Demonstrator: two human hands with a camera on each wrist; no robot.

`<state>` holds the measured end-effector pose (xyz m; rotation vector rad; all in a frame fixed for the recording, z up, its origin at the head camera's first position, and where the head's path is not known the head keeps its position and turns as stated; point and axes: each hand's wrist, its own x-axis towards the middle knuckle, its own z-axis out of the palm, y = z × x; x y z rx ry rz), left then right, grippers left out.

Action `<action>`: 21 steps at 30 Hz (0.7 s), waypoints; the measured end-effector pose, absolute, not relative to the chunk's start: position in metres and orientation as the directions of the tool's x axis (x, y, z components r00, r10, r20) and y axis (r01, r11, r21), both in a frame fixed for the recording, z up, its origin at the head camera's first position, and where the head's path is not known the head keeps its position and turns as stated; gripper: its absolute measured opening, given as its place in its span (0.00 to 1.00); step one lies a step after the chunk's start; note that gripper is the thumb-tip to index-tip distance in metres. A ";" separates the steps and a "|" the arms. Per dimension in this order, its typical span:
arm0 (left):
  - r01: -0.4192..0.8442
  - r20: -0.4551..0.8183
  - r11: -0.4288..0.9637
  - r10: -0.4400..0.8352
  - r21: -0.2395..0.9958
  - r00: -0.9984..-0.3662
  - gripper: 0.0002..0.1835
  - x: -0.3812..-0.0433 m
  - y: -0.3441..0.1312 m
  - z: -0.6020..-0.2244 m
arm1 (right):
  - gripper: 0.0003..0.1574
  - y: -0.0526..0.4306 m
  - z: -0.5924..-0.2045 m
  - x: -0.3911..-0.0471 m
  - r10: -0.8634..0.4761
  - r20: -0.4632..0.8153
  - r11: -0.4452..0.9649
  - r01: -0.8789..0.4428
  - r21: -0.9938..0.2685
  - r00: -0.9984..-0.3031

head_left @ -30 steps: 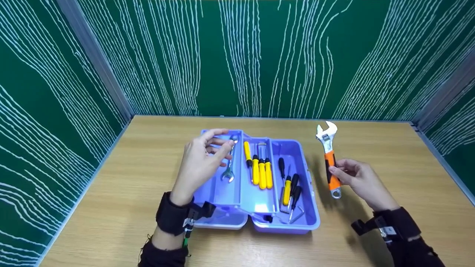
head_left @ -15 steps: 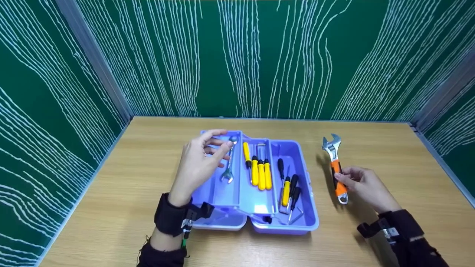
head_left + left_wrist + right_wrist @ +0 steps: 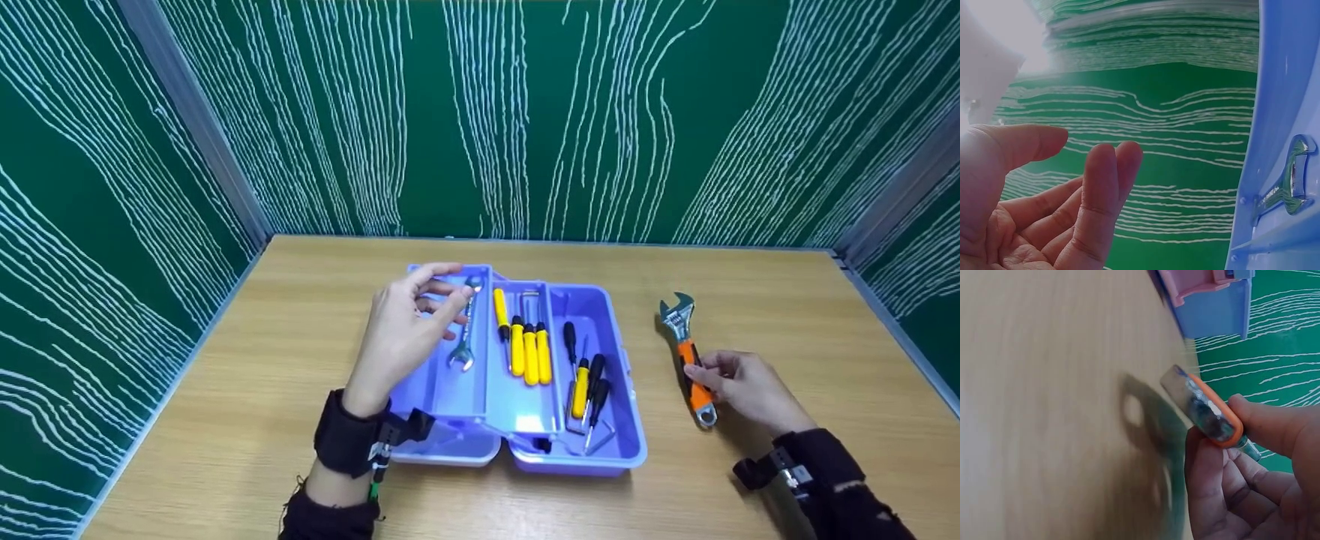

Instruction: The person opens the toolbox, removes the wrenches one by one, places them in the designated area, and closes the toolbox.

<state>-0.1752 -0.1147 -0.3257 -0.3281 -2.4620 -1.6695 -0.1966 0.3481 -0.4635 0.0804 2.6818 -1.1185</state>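
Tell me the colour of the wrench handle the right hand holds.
The wrench handle is orange and black; the head view shows it best.

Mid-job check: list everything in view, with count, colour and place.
Toolbox: one, purple-blue, open on the table
Adjustable wrench: one, silver with orange-and-black handle, right of the toolbox
Open-end wrench: one, silver, left tray
Yellow-handled tools: four, yellow and black, middle tray
Yellow-handled screwdriver: one, right compartment
Black-handled tools: three, right compartment
Bent metal pieces: exact count unclear, grey, right compartment
Table: one, light wood, under everything
Panels: three, green with white lines, left, back and right
Corner posts: two, grey, back corners
Wrist straps: two, black, with cameras
Sleeves: two, black, below the straps
Hands: two; left hand over left tray, right hand holding the adjustable wrench
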 end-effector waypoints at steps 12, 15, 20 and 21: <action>0.251 0.232 0.363 0.095 0.897 -0.968 0.21 -0.175 -0.112 -0.326 | 0.38 0.352 -0.466 -0.194 -0.020 -0.260 0.742 0.160 -0.651 -0.965; 0.248 0.230 0.357 0.094 0.900 -0.969 0.20 -0.175 -0.112 -0.325 | 0.36 0.351 -0.464 -0.194 -0.017 -0.263 0.748 0.163 -0.643 -0.965; 0.226 0.206 0.361 0.093 0.905 -0.974 0.21 -0.174 -0.113 -0.324 | 0.32 0.347 -0.460 -0.196 0.034 -0.289 0.746 0.216 -0.630 -0.957; 0.224 0.203 0.366 0.094 0.903 -0.975 0.21 -0.174 -0.113 -0.324 | 0.31 0.346 -0.459 -0.196 0.045 -0.292 0.748 0.226 -0.624 -0.955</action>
